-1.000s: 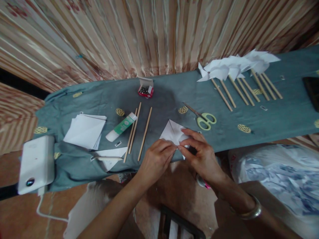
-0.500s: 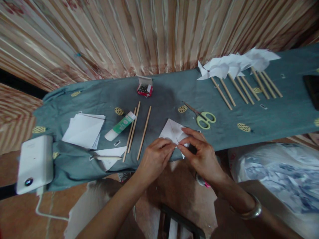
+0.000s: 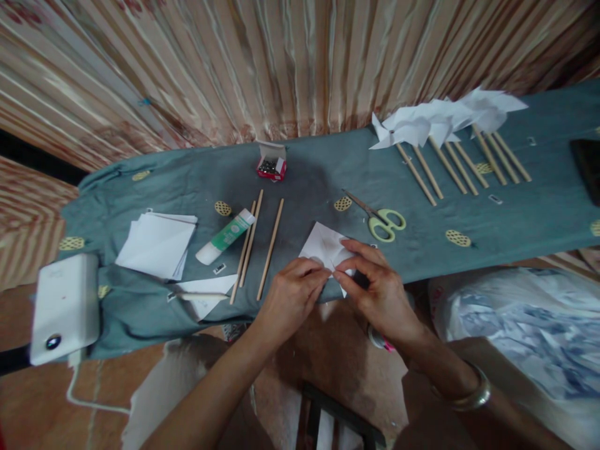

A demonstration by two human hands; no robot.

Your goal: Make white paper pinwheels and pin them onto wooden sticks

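A white sheet of paper (image 3: 322, 239) lies at the front edge of the cloth-covered table, partly hidden by my fingers. My left hand (image 3: 294, 290) pinches its near left side. From the right, my right hand (image 3: 375, 284) grips the same sheet with thumb and fingers, close to my left fingertips. Green-handled scissors (image 3: 385, 225) rest half-open just beyond my right hand. Several thin wooden sticks (image 3: 270, 250) lie left of the paper, beside a green and white glue tube (image 3: 225, 237).
A stack of white paper (image 3: 157, 245) sits left, near a white device (image 3: 65, 306) with a cable. An open red box of small metal pieces (image 3: 272, 164) stands behind. Several paper pinwheels (image 3: 440, 122) on sticks lie back right. A plastic bag (image 3: 510, 331) of scraps is at right.
The lines across the sheet's upper part look different, as if the paper has bent slightly. Both hands keep nearly the same place and hold.
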